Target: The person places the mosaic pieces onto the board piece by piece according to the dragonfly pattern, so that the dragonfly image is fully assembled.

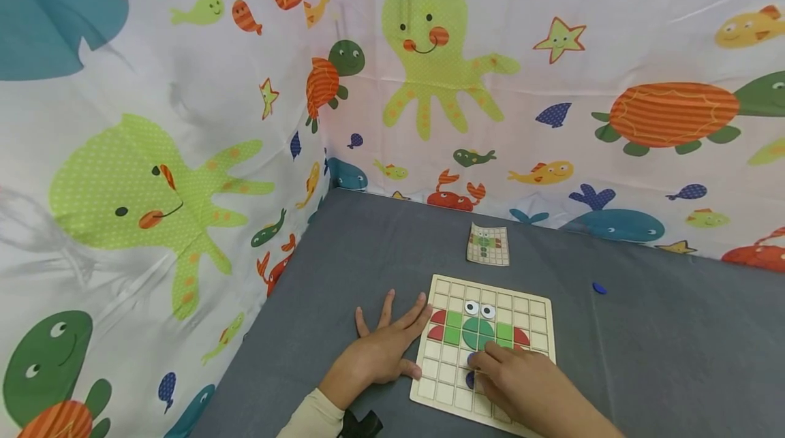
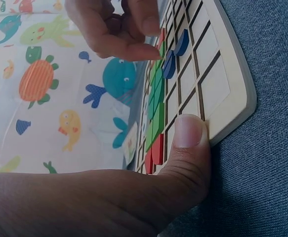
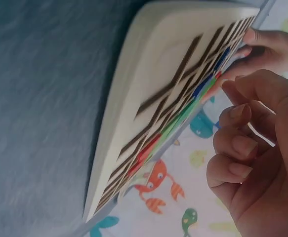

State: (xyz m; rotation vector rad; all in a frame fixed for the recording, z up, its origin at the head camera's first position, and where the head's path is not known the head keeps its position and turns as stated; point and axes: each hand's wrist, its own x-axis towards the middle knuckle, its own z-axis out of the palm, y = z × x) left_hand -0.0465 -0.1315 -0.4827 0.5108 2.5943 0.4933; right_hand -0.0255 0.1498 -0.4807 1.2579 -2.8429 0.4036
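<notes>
A wooden grid board (image 1: 438, 383) lies on the grey cloth, bearing flat coloured pieces. My left hand (image 1: 383, 353) is spread at its left side, fingers straight, with the thumb (image 2: 189, 136) resting on the board's edge. Over the lower middle of the grid hovers my right hand (image 1: 521, 380). Its fingers are loosely bent, thumb and forefinger apart with nothing seen between them, close to the dark blue pieces (image 2: 169, 65). Above these sit round-edged teal pieces (image 1: 471, 339), green squares (image 1: 452, 327), red pieces (image 1: 436, 333) and two eye pieces (image 1: 487, 311). My right hand partly covers the lower rows.
Behind the board lies a small pattern card (image 1: 488, 247) with a similar picture. One loose blue piece (image 1: 599, 288) is on the grey cloth (image 1: 380, 247) at the right. Sheets printed with sea animals (image 1: 429, 50) rise at the back and left.
</notes>
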